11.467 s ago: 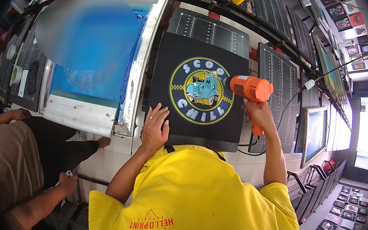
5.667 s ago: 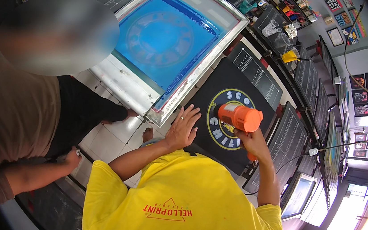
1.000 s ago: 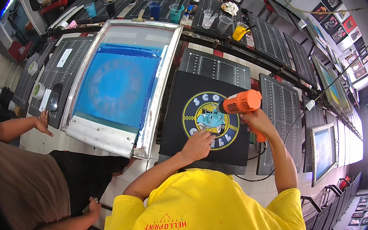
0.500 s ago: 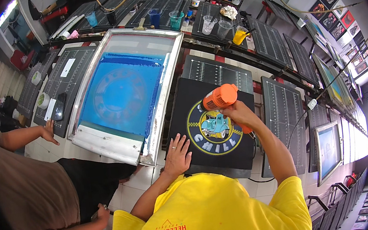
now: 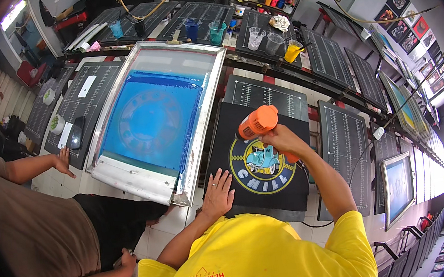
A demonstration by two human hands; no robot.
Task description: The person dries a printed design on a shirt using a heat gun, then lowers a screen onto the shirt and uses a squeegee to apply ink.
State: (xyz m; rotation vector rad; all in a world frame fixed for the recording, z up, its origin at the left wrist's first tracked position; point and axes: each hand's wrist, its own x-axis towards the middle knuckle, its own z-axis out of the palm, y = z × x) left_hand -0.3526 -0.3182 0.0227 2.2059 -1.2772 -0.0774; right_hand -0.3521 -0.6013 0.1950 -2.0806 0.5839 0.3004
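Observation:
My right hand (image 5: 282, 138) is closed round the handle of an orange heat gun (image 5: 257, 122). The gun hangs over the upper part of a round print (image 5: 265, 171) with a light blue scooter and a yellow ring. That print is on black fabric (image 5: 225, 132) spread over a dark platen (image 5: 266, 94). My left hand (image 5: 218, 193) lies flat, fingers stretched out, at the lower left edge of the fabric. The gun's body hides the print's top, and its nozzle end points left.
Left of the fabric a framed screen (image 5: 149, 119) with blue ink rests tilted. A co-worker (image 5: 31, 229) in a brown shirt stands at the left, one hand by a phone (image 5: 75, 133). Cups of ink, including a yellow cup (image 5: 293, 51), stand on the far platens. A cable (image 5: 318, 225) trails right.
The heat gun has shifted slightly left over the top of the print. My left hand stays by the fabric's edge. The whole view has moved a little.

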